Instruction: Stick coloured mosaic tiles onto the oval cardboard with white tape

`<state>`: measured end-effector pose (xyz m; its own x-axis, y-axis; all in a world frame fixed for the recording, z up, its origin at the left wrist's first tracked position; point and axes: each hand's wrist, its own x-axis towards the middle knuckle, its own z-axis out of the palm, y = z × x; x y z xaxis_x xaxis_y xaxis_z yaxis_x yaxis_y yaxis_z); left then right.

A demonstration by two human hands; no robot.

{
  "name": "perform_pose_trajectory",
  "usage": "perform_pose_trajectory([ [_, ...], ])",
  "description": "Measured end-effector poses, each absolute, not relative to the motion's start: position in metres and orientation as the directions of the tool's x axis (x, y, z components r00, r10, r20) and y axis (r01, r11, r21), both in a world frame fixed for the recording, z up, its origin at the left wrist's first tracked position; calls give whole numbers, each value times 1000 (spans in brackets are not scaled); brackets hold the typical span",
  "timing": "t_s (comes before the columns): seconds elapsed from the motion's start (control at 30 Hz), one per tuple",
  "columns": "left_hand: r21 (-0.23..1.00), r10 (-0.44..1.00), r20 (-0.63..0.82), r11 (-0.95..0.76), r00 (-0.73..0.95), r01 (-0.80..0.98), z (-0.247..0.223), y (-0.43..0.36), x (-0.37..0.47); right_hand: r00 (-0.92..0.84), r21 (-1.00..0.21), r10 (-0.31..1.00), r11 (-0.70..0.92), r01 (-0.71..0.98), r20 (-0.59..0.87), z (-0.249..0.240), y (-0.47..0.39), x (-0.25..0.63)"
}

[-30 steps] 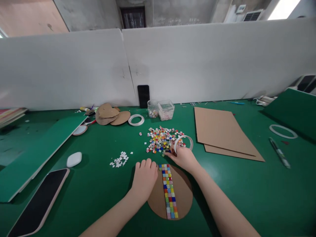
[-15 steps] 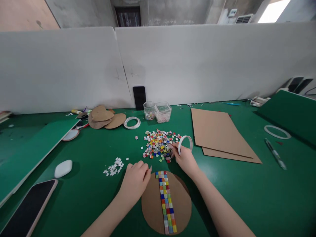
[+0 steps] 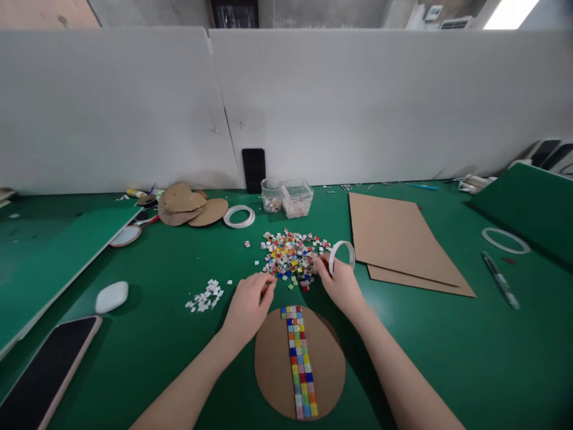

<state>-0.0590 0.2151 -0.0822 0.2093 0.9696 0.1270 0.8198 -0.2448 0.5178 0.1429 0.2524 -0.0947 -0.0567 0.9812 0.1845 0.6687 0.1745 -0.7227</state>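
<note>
A heap of small coloured tiles [image 3: 289,254] lies mid-table. My left hand [image 3: 251,301] is at its near left edge, thumb and fingers pressed together; what they pinch, if anything, is too small to name. My right hand [image 3: 338,283] reaches into the heap's right side with closed fingers, their tips partly hidden among the tiles. A white tape roll [image 3: 342,258] hangs round fingers of that hand. Nearer me lies a round cardboard disc [image 3: 273,370], with a band of coloured tiles [image 3: 301,358] running down its middle. White squares [image 3: 206,297] are scattered left of my left hand.
Behind the heap stand a clear cup [image 3: 271,196] and clear box [image 3: 298,199], beside another tape roll [image 3: 239,217] and cardboard discs [image 3: 209,212]. Cardboard sheets [image 3: 394,239] and a pen [image 3: 500,280] lie right. At left are a phone [image 3: 49,370] and white case [image 3: 111,297].
My left hand has moved forward to the heap's near edge. The right hand has shifted slightly, still at the heap with the tape roll. The camera view has tilted down a little.
</note>
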Motion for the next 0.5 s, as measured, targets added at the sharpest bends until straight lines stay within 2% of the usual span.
perform_pose_trajectory([
  [0.2, 668, 976, 97, -209, 195, 714, -82, 213, -59, -296, -583, 942, 332, 742, 160, -93, 245, 136],
  [0.33, 705, 977, 58, -186, 206, 684, -85, 210, -54, -338, -575, 937, 327, 750, 91, -96, 245, 138],
  [0.5, 719, 979, 43, -170, 201, 674, -84, 211, -55, -353, -571, 928, 356, 740, 122, -95, 246, 139],
])
